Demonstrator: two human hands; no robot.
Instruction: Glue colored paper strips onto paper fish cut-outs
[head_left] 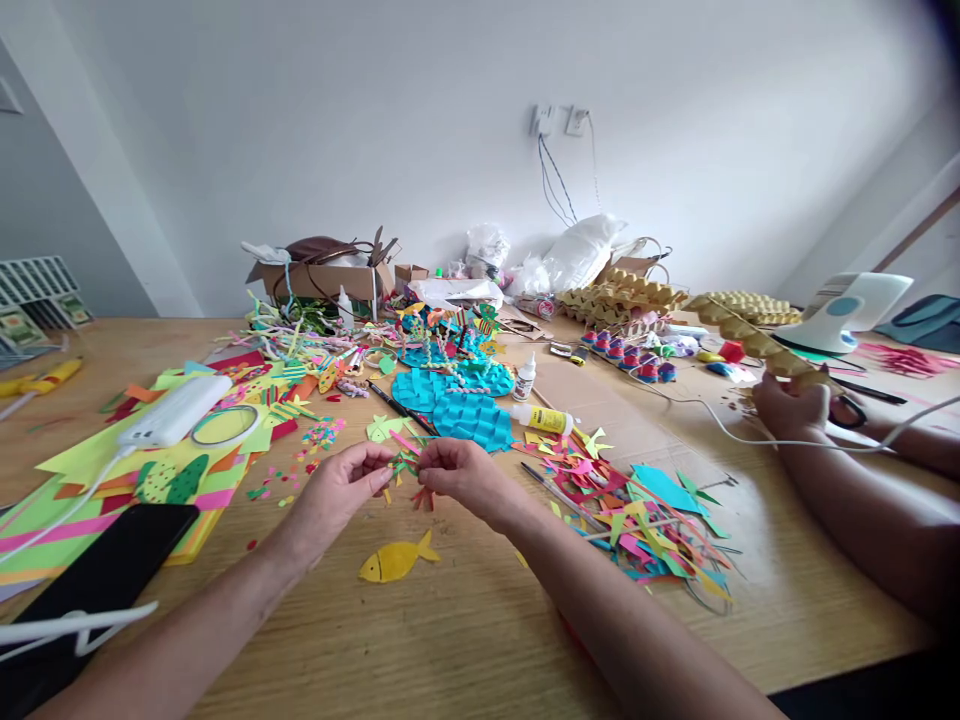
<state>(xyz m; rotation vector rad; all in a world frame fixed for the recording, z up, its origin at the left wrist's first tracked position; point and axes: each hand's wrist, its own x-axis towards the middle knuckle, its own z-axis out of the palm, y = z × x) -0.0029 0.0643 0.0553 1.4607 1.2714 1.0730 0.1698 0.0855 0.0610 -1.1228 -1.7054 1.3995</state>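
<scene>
My left hand [351,485] and my right hand [465,480] meet above the wooden table, each pinching with its fingertips. Between them are small coloured paper strips [406,458], mostly green, with pink and orange bits; the exact shape is partly covered by fingers. Just below lies a yellow paper fish [399,561] with a drawn eye and gill line. Beyond the hands sits a blue scaly paper piece [469,420], and a pale green paper cutout [385,428] rests behind my left fingers. A glue bottle [543,419] lies on its side past my right hand.
Paper scraps [660,540] are heaped at right; coloured sheets [60,465], a power bank [176,411] and a phone [112,570] lie left. Another person's hands [795,408] hold an egg carton strip [757,345] and scissors [849,410]. A white cable [720,425] crosses the right side.
</scene>
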